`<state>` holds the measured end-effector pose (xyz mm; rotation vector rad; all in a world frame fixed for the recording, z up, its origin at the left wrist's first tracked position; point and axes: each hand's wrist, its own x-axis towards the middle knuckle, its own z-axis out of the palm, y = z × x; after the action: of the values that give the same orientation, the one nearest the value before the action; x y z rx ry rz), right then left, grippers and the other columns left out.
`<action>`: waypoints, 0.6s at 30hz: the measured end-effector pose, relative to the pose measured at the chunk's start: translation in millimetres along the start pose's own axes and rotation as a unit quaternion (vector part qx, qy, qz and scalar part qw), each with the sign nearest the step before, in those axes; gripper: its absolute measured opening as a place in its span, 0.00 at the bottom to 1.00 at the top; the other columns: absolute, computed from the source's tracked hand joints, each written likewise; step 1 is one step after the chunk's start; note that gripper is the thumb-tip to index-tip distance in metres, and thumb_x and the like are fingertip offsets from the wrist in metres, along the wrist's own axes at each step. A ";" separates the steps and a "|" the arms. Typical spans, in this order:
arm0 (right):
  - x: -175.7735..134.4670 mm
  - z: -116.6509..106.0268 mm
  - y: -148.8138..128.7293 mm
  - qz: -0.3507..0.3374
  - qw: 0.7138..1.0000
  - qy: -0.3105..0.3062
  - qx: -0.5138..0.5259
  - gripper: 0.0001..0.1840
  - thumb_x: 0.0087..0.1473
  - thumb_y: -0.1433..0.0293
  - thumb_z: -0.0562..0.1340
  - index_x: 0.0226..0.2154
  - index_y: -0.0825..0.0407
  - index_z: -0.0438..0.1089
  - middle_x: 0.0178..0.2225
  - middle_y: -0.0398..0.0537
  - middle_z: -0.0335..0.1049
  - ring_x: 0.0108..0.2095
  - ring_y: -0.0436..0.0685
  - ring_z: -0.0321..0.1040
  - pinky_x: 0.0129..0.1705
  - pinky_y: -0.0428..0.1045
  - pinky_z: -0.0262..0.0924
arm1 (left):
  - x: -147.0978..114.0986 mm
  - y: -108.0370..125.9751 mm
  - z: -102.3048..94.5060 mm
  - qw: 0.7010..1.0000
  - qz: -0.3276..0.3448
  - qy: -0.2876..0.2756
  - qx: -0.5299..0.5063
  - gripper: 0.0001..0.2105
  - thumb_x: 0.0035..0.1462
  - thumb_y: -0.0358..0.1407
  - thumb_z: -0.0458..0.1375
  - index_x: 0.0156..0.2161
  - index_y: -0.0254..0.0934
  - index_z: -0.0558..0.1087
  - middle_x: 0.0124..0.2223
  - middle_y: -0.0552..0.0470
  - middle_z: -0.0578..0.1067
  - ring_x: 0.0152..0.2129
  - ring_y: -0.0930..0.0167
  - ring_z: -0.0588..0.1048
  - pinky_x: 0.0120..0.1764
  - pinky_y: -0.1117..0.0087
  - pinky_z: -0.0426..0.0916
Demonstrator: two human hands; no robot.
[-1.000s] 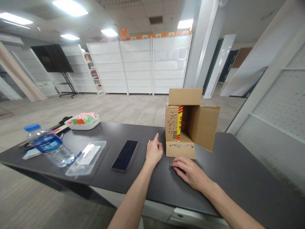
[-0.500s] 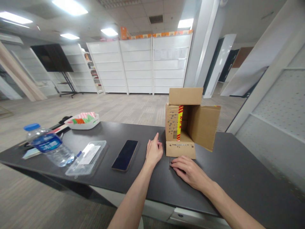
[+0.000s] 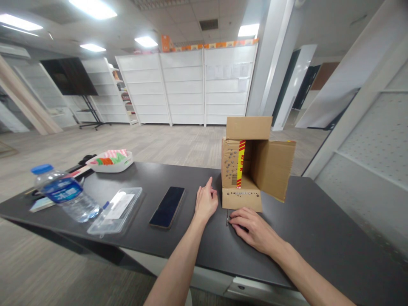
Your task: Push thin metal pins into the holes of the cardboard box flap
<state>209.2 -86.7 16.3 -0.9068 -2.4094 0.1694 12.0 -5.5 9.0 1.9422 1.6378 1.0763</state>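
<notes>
On the dark tabletop, my left hand (image 3: 207,202) rests beside the cardboard box, its index finger stretched forward and the other fingers loosely bent, with nothing visible in it. My right hand (image 3: 250,225) lies low in front of the box, its fingertips closed at a thin metal rod (image 3: 227,217) that stands out to their left. The rod's exact kind is too small to tell. The open cardboard box (image 3: 276,168) lies on its side, its mouth facing me. Small round metallic pieces and dark holes mark its left inner panel and its lower flap (image 3: 241,202).
Left of my hands lie a phone (image 3: 167,207) and a clear plastic case (image 3: 116,212). A water bottle (image 3: 68,193) leans over at the far left, near a white basket (image 3: 110,168) holding colourful packets. The desk's front edge (image 3: 216,270) runs below my forearms.
</notes>
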 end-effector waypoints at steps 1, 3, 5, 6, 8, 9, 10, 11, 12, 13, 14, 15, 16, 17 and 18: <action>-0.1 0.1 0.0 -0.001 1.000 0.000 -0.001 0.11 0.62 0.74 0.57 0.41 0.49 0.75 0.44 0.51 0.74 0.44 0.57 0.70 0.47 0.55 0.67 | 0.0 -0.1 0.1 1.000 0.000 0.000 0.000 0.30 0.57 0.28 0.51 0.66 0.36 0.57 0.37 0.53 0.80 0.45 0.69 0.76 0.66 0.54 0.51; -0.2 0.3 -0.1 0.001 1.000 0.000 -0.003 0.11 0.62 0.74 0.57 0.40 0.50 0.75 0.43 0.51 0.73 0.44 0.57 0.70 0.47 0.54 0.67 | 0.1 -0.3 0.2 1.000 0.000 0.000 -0.001 0.30 0.57 0.28 0.50 0.66 0.35 0.57 0.37 0.53 0.80 0.46 0.69 0.76 0.66 0.54 0.51; -0.2 0.2 -0.8 0.004 1.000 -0.001 -0.003 0.11 0.61 0.74 0.57 0.40 0.50 0.74 0.43 0.51 0.73 0.44 0.57 0.70 0.47 0.55 0.66 | 0.0 -0.2 0.3 1.000 0.001 -0.001 -0.002 0.30 0.57 0.28 0.50 0.66 0.33 0.56 0.38 0.52 0.80 0.46 0.69 0.76 0.66 0.54 0.50; -0.1 -0.1 -1.4 0.006 1.000 -0.001 -0.003 0.11 0.61 0.74 0.57 0.40 0.50 0.74 0.43 0.51 0.73 0.44 0.57 0.70 0.47 0.55 0.66 | -0.1 -0.1 0.2 1.000 0.002 -0.001 -0.002 0.30 0.57 0.28 0.50 0.66 0.33 0.56 0.38 0.51 0.80 0.46 0.68 0.76 0.66 0.54 0.50; 0.3 -1.2 -3.1 0.012 1.000 -0.003 -0.002 0.10 0.61 0.73 0.57 0.40 0.50 0.74 0.43 0.51 0.73 0.44 0.57 0.69 0.47 0.55 0.66 | -0.3 0.4 0.0 1.000 0.001 0.000 -0.002 0.30 0.57 0.28 0.50 0.66 0.33 0.57 0.38 0.51 0.80 0.46 0.68 0.76 0.66 0.55 0.51; 0.6 -2.0 -4.2 0.018 1.000 -0.004 -0.004 0.10 0.61 0.73 0.57 0.41 0.50 0.74 0.43 0.52 0.73 0.44 0.57 0.69 0.47 0.55 0.65 | -0.4 0.7 -0.2 1.000 0.000 0.000 -0.001 0.30 0.57 0.28 0.51 0.66 0.34 0.57 0.38 0.51 0.80 0.46 0.68 0.76 0.66 0.55 0.51; 0.9 -2.8 -5.3 0.025 1.000 -0.006 -0.007 0.10 0.61 0.73 0.58 0.42 0.50 0.74 0.44 0.52 0.73 0.44 0.58 0.69 0.48 0.56 0.65 | -0.4 0.9 -0.3 1.000 -0.001 0.000 0.000 0.30 0.57 0.28 0.51 0.66 0.34 0.56 0.38 0.51 0.80 0.46 0.69 0.76 0.66 0.55 0.51; 1.2 -3.6 -6.3 0.035 0.999 -0.008 -0.012 0.10 0.60 0.72 0.58 0.43 0.50 0.73 0.45 0.53 0.72 0.45 0.59 0.69 0.48 0.57 0.65 | -0.3 1.1 -0.3 1.000 -0.002 0.000 0.001 0.30 0.57 0.28 0.51 0.66 0.35 0.56 0.38 0.52 0.80 0.46 0.69 0.76 0.66 0.55 0.51; 1.5 -4.2 -7.1 0.045 0.999 -0.009 -0.019 0.11 0.60 0.72 0.58 0.44 0.50 0.73 0.47 0.53 0.72 0.46 0.60 0.68 0.49 0.58 0.64 | -0.2 1.2 -0.4 1.000 -0.002 -0.001 0.002 0.30 0.57 0.28 0.51 0.66 0.35 0.56 0.38 0.52 0.80 0.46 0.69 0.76 0.66 0.55 0.51; 1.6 -4.6 -7.6 0.054 0.998 -0.011 -0.027 0.12 0.60 0.71 0.59 0.46 0.50 0.73 0.49 0.54 0.72 0.48 0.61 0.68 0.51 0.59 0.64 | -0.1 1.1 -0.3 1.000 -0.003 -0.002 0.002 0.30 0.58 0.28 0.50 0.66 0.35 0.56 0.38 0.52 0.80 0.46 0.69 0.76 0.66 0.55 0.51; 1.7 -4.7 -7.7 0.062 0.997 -0.014 -0.033 0.14 0.60 0.70 0.59 0.48 0.50 0.72 0.51 0.55 0.71 0.50 0.62 0.67 0.52 0.60 0.63 | 0.0 1.0 -0.3 1.000 -0.003 -0.002 0.003 0.30 0.58 0.28 0.50 0.66 0.36 0.56 0.38 0.52 0.80 0.46 0.69 0.76 0.66 0.55 0.51; 1.6 -4.5 -7.5 0.067 0.997 -0.018 -0.038 0.16 0.60 0.69 0.59 0.51 0.49 0.71 0.54 0.55 0.69 0.53 0.63 0.66 0.54 0.61 0.62 | 0.1 0.7 -0.2 1.000 -0.002 -0.003 0.002 0.30 0.58 0.28 0.50 0.66 0.36 0.56 0.38 0.52 0.80 0.46 0.69 0.76 0.65 0.55 0.51; 1.6 -4.1 -7.1 0.068 0.996 -0.024 -0.042 0.19 0.61 0.68 0.59 0.54 0.49 0.69 0.57 0.55 0.67 0.56 0.63 0.64 0.56 0.62 0.61 | 0.2 0.4 -0.1 1.000 0.000 -0.002 0.002 0.30 0.58 0.28 0.50 0.66 0.36 0.56 0.38 0.52 0.80 0.46 0.69 0.76 0.65 0.55 0.51; 1.5 -3.6 -6.5 0.066 0.996 -0.032 -0.043 0.21 0.61 0.67 0.59 0.56 0.48 0.68 0.59 0.55 0.66 0.58 0.63 0.62 0.58 0.62 0.59 | 0.3 0.1 0.1 1.000 0.002 -0.002 0.001 0.30 0.57 0.28 0.51 0.66 0.35 0.56 0.38 0.52 0.80 0.46 0.69 0.76 0.65 0.55 0.51; 1.4 -3.0 -5.9 0.061 0.996 -0.041 -0.043 0.22 0.63 0.66 0.58 0.58 0.48 0.66 0.61 0.54 0.64 0.60 0.63 0.60 0.60 0.63 0.57 | 0.4 -0.3 0.3 1.000 0.003 -0.001 0.001 0.30 0.57 0.28 0.51 0.66 0.35 0.57 0.38 0.52 0.80 0.46 0.69 0.76 0.65 0.55 0.51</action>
<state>206.7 -90.6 21.2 -1.1084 -2.4526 0.1511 12.0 -5.0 8.8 1.9495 1.6325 1.0749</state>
